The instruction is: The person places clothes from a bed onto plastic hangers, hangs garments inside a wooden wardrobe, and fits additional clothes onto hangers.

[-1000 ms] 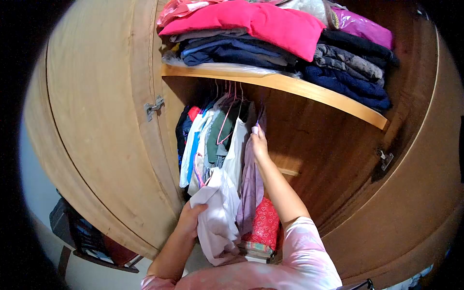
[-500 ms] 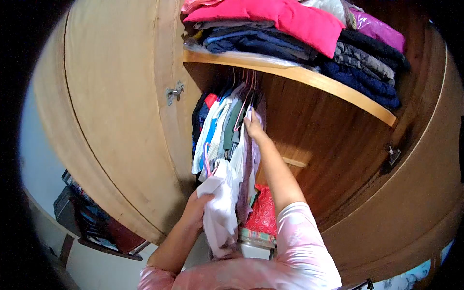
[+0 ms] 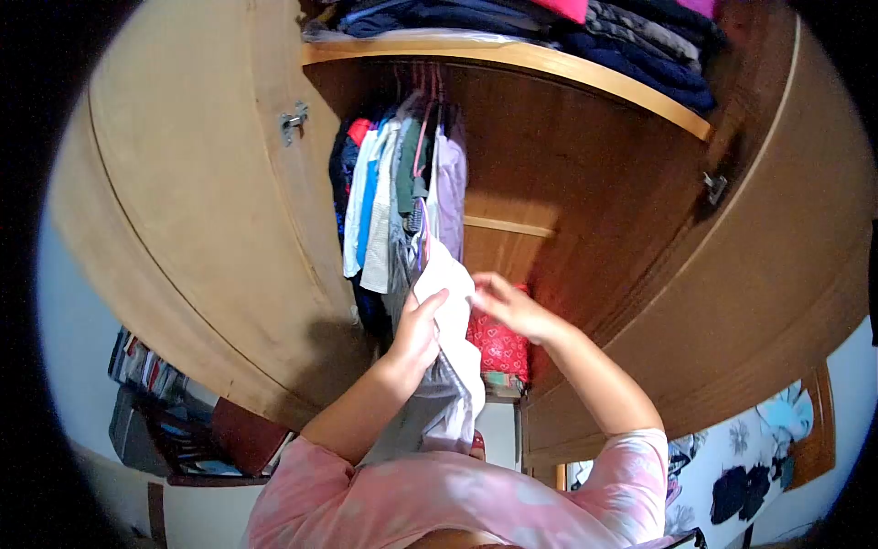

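Note:
A white shirt (image 3: 448, 284) hangs in front of me on a pink and purple hanger (image 3: 426, 229), its lower part falling toward my body beside a greyish cloth. My left hand (image 3: 416, 334) grips the shirt from the left, thumb on top of the fabric. On the other side, my right hand (image 3: 512, 306) is at the shirt's right edge with its fingers loosely bent and apart. Whether its fingertips touch the fabric I cannot tell. Behind the shirt, a row of hung clothes (image 3: 375, 192) fills the left of the wardrobe, with a lilac garment (image 3: 451, 169) at its right end.
Folded clothes (image 3: 631, 55) lie on a wooden shelf (image 3: 512, 53) above. A red heart-patterned bag (image 3: 498, 343) stands at the wardrobe's bottom. Open doors flank me, the left door (image 3: 201, 183) and right door (image 3: 732, 265). A chair (image 3: 197, 439) is lower left, a bed (image 3: 732, 448) lower right.
My right hand has left the hanging clothes and come down beside the white shirt. My left hand still holds the shirt, now more upright. The view has tilted downward.

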The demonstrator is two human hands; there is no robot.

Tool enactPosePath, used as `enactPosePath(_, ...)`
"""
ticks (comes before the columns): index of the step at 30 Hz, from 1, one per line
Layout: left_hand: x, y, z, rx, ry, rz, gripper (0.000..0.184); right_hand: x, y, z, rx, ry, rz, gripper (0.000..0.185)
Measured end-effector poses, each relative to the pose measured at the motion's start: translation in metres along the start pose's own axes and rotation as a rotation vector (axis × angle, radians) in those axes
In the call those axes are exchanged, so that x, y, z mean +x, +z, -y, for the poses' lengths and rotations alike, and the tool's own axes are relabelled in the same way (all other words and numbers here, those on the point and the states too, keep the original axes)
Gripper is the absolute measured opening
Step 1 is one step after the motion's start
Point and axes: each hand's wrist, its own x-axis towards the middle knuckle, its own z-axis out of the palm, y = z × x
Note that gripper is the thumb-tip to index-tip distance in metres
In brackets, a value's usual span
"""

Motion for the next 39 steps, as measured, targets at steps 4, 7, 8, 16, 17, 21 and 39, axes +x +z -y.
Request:
enactPosePath(4,0.003,0.026,0.030,0.006,0.016,0.047,0.041,-0.069,0.015,-0.009,0.083,0.072,0.034,0.104)
enactPosePath(7,-0.007,0.057,0.042,-0.043,-0.032,0.087,0.043,-0.098,0.028,-0.031,0.295,0.084,-0.011,0.101)
enactPosePath(8,-0.008,0.063,0.049,-0.042,-0.049,0.089,0.044,-0.108,0.033,-0.032,0.334,0.098,-0.048,0.098)
enactPosePath(16,-0.002,0.093,0.079,-0.181,-0.258,0.232,0.047,-0.157,0.028,-0.017,0.758,0.021,-0.343,0.085)
enactPosePath(17,0.001,0.095,0.077,-0.231,-0.311,0.248,0.048,-0.159,0.023,-0.016,0.789,-0.015,-0.345,0.084)
enactPosePath(21,0.015,0.080,0.073,-0.056,-0.252,0.211,0.032,-0.161,0.004,-0.005,0.774,0.031,-0.397,0.072)
enactPosePath(39,0.029,0.070,-0.010,-0.001,-0.221,0.249,0.028,0.053,-0.127,0.039,0.476,-0.059,-0.421,0.025)
